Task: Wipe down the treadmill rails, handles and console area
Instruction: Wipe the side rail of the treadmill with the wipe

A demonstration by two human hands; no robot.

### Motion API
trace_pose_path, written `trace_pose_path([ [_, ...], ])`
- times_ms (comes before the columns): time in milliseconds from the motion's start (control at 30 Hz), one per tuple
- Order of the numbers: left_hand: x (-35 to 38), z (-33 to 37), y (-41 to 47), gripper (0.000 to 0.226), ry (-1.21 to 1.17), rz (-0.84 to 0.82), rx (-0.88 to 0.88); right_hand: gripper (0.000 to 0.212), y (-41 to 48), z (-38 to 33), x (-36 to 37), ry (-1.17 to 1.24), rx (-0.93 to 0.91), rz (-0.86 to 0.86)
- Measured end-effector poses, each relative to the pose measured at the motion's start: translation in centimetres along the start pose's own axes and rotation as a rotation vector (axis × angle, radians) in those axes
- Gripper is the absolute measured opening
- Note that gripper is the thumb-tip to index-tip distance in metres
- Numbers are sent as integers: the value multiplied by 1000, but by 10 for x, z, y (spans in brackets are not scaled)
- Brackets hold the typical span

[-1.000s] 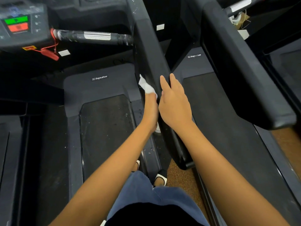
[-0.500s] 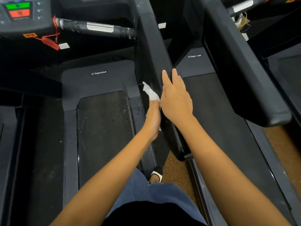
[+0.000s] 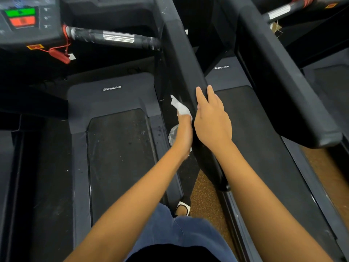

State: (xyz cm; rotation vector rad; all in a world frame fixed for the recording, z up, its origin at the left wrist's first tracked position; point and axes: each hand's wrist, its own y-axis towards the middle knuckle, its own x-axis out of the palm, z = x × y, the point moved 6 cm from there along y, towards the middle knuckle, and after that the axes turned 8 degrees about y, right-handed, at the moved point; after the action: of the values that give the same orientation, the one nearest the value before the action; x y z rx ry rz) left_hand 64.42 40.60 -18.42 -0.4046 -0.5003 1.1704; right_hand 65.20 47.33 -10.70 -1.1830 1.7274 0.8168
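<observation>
My left hand (image 3: 184,133) is closed around a white cloth (image 3: 180,107) and presses it against the inner side of the black treadmill side rail (image 3: 179,59). Something clear and crinkled (image 3: 172,137) shows under that hand; I cannot tell what it is. On top of the same rail lies my right hand (image 3: 211,120), flat, with fingers stretched forward and nothing in it. The console (image 3: 22,17) with green and red buttons sits at the top left. A black handle bar (image 3: 113,37) with a silver sensor strip runs from the console to the rail.
A red safety key (image 3: 60,56) hangs on a cord under the console. The dusty belt (image 3: 119,157) lies below left. A second treadmill's rail (image 3: 283,82) stands close on the right. Brown floor (image 3: 204,193) shows between the machines, by my foot (image 3: 183,207).
The view has drifted left and tilted a little. My left hand has slid the cloth slightly along the rail's side. My right hand has stayed on the rail top.
</observation>
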Motion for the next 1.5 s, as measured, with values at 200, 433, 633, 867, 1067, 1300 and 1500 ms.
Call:
trace_pose_path([
  [200, 22, -98, -76, 69, 33, -78, -119, 53, 0, -1, -2, 22, 3, 22],
  [433, 14, -52, -36, 47, -126, -44, -107, 50, -3, 0, -6, 68, -2, 31],
  [633, 27, -77, -69, 26, -76, 17, -133, 50, -3, 1, -6, 89, 0, 21],
  [867, 30, -56, -78, 99, -67, -9, -22, 49, -3, 5, -8, 187, 20, -21],
  [1067, 3, 4, -6, 69, -86, 83, 13, 51, -2, 9, -10, 328, 57, -34],
  [1300, 27, -39, -64, 73, 14, 23, 175, 50, 8, 8, -12, 468, 154, -13],
  [1500, 5, 33, 20, 59, 264, 119, 327, 47, 25, 17, -12, 740, 279, 15],
])
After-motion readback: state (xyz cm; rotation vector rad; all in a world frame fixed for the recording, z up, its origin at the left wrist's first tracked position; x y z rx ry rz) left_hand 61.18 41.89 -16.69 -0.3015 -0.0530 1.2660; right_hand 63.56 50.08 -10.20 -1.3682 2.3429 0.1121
